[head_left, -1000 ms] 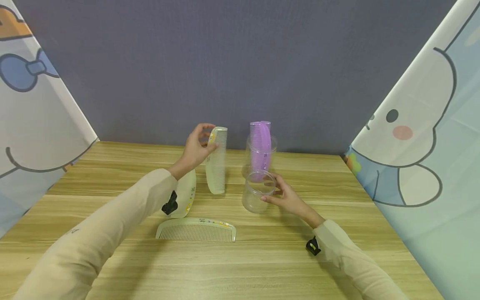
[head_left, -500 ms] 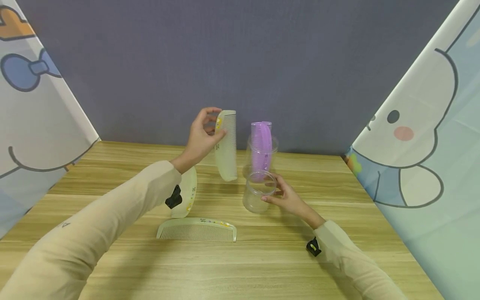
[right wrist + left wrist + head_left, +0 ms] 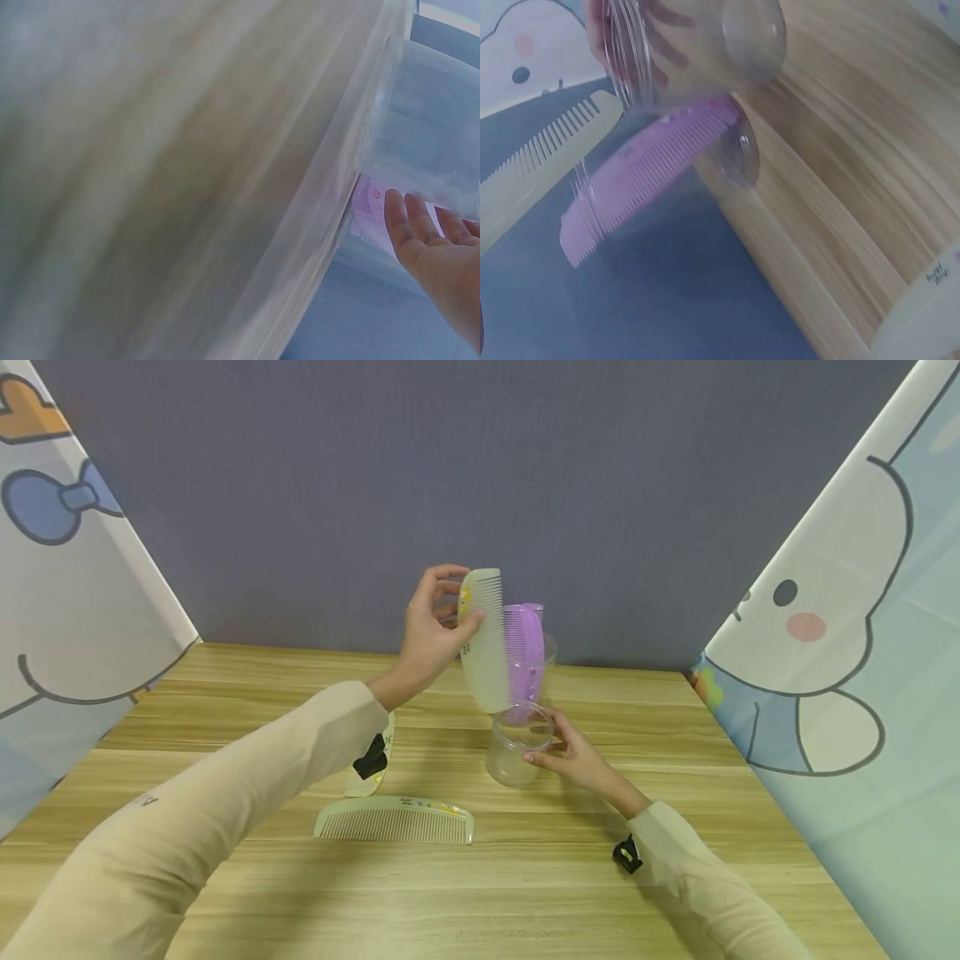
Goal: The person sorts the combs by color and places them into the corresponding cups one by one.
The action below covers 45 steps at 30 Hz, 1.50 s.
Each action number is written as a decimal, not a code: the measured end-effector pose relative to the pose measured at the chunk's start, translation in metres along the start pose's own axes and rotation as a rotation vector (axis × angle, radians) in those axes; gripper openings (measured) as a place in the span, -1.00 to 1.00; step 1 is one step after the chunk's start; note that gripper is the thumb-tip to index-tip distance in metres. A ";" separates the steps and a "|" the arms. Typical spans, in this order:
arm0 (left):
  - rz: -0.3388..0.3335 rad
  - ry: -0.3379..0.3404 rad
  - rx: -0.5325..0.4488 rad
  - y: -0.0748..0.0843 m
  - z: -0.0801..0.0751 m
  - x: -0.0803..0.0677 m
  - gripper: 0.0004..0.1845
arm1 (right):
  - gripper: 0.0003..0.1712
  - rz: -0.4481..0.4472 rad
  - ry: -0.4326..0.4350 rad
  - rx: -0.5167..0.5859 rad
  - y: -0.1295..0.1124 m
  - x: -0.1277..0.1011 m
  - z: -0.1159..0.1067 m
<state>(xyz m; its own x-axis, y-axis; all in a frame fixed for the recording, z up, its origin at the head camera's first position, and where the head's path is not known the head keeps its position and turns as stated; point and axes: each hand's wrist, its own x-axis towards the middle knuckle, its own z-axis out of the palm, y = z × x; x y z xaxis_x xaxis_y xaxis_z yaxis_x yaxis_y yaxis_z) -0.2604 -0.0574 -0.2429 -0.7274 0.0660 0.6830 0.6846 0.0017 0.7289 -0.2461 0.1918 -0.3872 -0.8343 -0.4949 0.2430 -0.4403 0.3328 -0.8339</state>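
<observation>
My left hand (image 3: 429, 639) pinches a pale green comb (image 3: 483, 647) between thumb and fingers, upright with its teeth to the right. The comb's lower end is close above the rim of a clear plastic cup (image 3: 507, 762). In the left wrist view the comb (image 3: 551, 161) reaches toward that cup's mouth. My right hand (image 3: 579, 762) holds the cup from its right side, thumb in front and fingers behind. Fingers of the right hand (image 3: 442, 251) lie along the cup wall (image 3: 427, 124) in the right wrist view.
Behind the held cup, purple combs (image 3: 529, 652) stand in a second clear cup (image 3: 551, 650). One green comb (image 3: 393, 821) lies on the wooden table (image 3: 525, 902); another (image 3: 367, 783) lies partly hidden under my left forearm. A grey panel (image 3: 480, 485) rises behind the table.
My left hand has lifted the green comb and carried it rightward, from left of the cups to just above the front cup's rim. The right hand and its cup stay put.
</observation>
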 end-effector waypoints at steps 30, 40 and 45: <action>-0.099 -0.097 -0.006 -0.027 0.045 -0.042 -0.49 | -0.15 0.007 -0.030 -0.023 0.000 -0.001 -0.001; -0.102 -0.116 0.013 -0.033 0.048 -0.052 -0.51 | -0.16 0.014 -0.023 -0.011 0.000 0.000 -0.001; -0.089 -0.123 0.028 -0.046 0.050 -0.054 -0.50 | -0.16 0.016 -0.025 0.000 0.000 0.001 0.000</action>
<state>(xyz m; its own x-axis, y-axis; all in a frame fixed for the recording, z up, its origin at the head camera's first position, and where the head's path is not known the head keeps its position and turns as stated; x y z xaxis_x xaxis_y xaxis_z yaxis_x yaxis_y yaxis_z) -0.2498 -0.0110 -0.3154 -0.7753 0.1857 0.6036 0.6198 0.0405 0.7837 -0.2467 0.1918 -0.3869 -0.8326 -0.5095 0.2170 -0.4268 0.3406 -0.8378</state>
